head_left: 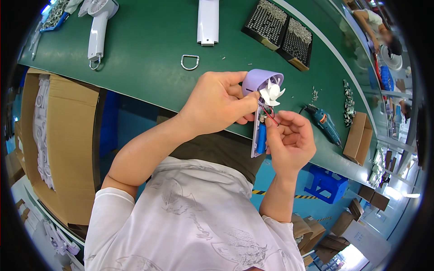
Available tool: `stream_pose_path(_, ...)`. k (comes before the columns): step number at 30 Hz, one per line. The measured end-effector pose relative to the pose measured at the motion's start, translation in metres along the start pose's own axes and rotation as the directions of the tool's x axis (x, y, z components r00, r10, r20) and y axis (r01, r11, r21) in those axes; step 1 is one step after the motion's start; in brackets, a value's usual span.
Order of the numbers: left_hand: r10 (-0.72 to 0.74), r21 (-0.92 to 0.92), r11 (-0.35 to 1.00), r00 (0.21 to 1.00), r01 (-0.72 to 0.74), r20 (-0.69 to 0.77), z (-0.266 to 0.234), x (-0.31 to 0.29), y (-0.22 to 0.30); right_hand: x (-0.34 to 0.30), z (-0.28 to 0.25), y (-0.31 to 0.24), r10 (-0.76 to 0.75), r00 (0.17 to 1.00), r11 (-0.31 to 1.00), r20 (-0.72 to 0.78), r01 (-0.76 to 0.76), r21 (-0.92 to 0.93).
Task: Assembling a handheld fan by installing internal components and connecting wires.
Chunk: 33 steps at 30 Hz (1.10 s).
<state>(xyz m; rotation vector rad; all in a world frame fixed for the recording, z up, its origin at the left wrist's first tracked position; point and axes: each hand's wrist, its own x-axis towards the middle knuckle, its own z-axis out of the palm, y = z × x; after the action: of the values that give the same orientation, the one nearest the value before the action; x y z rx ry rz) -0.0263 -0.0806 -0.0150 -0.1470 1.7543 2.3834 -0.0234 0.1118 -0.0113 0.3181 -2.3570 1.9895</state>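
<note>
In my left hand [221,101] is the round head of a light purple handheld fan [260,79], gripped between thumb and fingers. White fan blades [272,92] show inside the head. Below them the handle lies open, with a blue cylindrical battery [261,137] and a small circuit board in it. My right hand [289,140] pinches thin red and black wires [270,116] beside the handle. Its fingers are bent, and part of the handle is hidden behind the thumb. On the green table beyond sits a metal D-shaped ring [190,62].
Two black trays of screws [285,34] stand at the back right. A teal electric screwdriver [326,124] lies right of my hands, beside a small cardboard box [358,137]. A white handheld fan [97,34] lies far left. A large carton [68,149] holds white parts. Another person [377,29] sits far right.
</note>
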Motion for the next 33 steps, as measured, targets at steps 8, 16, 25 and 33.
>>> stream_pose_path(8,-0.003,-0.012,1.000,1.000,0.003,-0.018,0.001,-0.002,0.001,-0.002,0.000,0.000,-0.004,1.000,1.000,0.007,0.004,0.009)
stream_pose_path(16,0.018,0.000,1.000,1.000,-0.018,-0.014,-0.001,0.000,-0.003,-0.003,0.003,-0.001,-0.038,0.999,0.998,-0.014,0.037,-0.058)
stream_pose_path(25,0.054,-0.087,0.995,0.998,-0.056,-0.029,0.000,0.000,0.000,0.004,0.006,-0.008,-0.046,0.999,0.994,-0.021,0.044,-0.097)
stream_pose_path(33,0.213,-0.021,0.976,0.973,-0.215,-0.088,-0.003,0.006,-0.007,0.011,0.010,-0.002,-0.144,0.989,0.975,-0.017,0.139,-0.174)
